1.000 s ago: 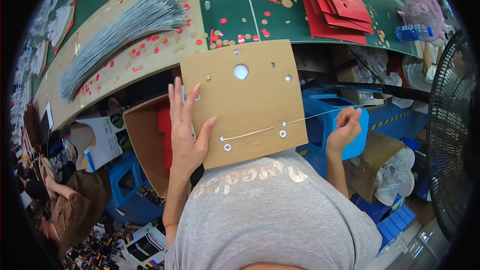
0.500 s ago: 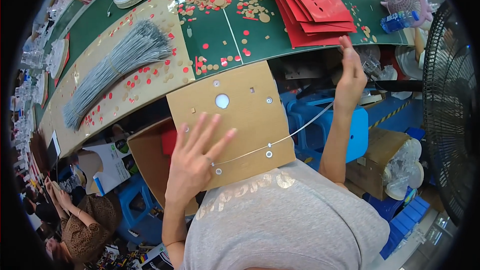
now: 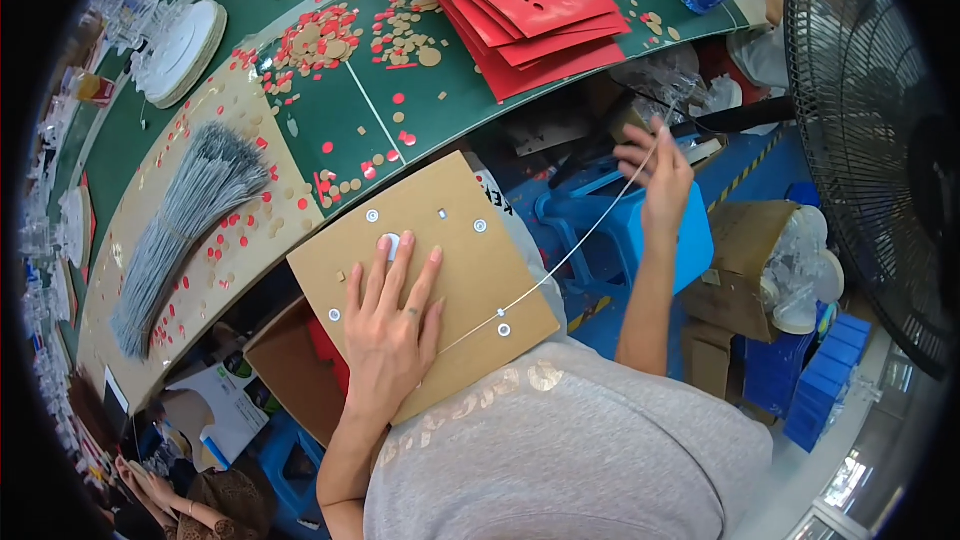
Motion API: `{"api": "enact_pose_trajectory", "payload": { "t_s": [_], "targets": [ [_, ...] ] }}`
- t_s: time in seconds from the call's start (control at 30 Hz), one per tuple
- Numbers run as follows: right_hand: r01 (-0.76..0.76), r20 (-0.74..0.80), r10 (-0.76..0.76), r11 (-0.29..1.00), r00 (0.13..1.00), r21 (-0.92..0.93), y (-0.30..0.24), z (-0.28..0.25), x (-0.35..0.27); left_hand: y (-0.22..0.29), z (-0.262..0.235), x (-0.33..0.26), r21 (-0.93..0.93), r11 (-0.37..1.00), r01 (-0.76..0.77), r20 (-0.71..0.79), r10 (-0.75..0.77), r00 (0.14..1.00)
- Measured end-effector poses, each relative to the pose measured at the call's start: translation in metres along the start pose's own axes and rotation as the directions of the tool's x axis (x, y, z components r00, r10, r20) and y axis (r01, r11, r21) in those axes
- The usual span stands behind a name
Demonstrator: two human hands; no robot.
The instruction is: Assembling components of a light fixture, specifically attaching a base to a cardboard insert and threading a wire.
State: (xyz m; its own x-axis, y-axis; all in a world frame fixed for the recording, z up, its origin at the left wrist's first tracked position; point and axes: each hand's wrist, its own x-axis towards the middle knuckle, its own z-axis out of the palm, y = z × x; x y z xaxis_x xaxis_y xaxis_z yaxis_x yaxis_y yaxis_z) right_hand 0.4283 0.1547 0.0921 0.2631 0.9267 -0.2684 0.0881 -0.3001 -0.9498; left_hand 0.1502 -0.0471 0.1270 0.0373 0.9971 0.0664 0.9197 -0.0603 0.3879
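A square brown cardboard panel (image 3: pixel 470 265) lies tilted across my lap. It has small round eyelets near its corners, and a larger round hole with a white edge. My left hand (image 3: pixel 385 335) rests palm down on the panel with its fingers stretched out; the fingertips partly cover the large hole. A thin pale wire (image 3: pixel 580 243) runs along the panel's near edge and through a small white fitting (image 3: pixel 501 313). From there it rises off the right side to my right hand (image 3: pixel 660 180), whose fingers are closed on it. Its left part passes beneath my left hand.
Ahead, the green table (image 3: pixel 330 120) bears a bundle of grey wires (image 3: pixel 185 240), scattered red and tan cutouts, and stacked red sheets (image 3: pixel 530 10). A black fan (image 3: pixel 870 140) stands at right beside a blue stool (image 3: pixel 625 240). Another person's hands (image 3: pixel 150 490) show at lower left.
My right hand has moved down and inward, with the wire now bowed upward to it. My left hand lies flatter on the panel. The whole view has turned.
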Motion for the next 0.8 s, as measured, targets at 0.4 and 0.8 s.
{"api": "enact_pose_trajectory", "payload": {
  "t_s": [0.4,0.8],
  "targets": [
    [0.77,0.819,-0.501,0.627,0.28,0.12,-0.08,0.093,-0.018,-0.002,-0.002,0.003,0.022,0.998,0.065,0.045,-0.066,0.997],
    [0.976,0.926,-0.345,0.092,-0.153,0.195,-0.032,0.096,-0.027,-0.011,0.0,0.0,0.024,0.996,0.087,0.043,-0.088,0.995]
  ]
}}
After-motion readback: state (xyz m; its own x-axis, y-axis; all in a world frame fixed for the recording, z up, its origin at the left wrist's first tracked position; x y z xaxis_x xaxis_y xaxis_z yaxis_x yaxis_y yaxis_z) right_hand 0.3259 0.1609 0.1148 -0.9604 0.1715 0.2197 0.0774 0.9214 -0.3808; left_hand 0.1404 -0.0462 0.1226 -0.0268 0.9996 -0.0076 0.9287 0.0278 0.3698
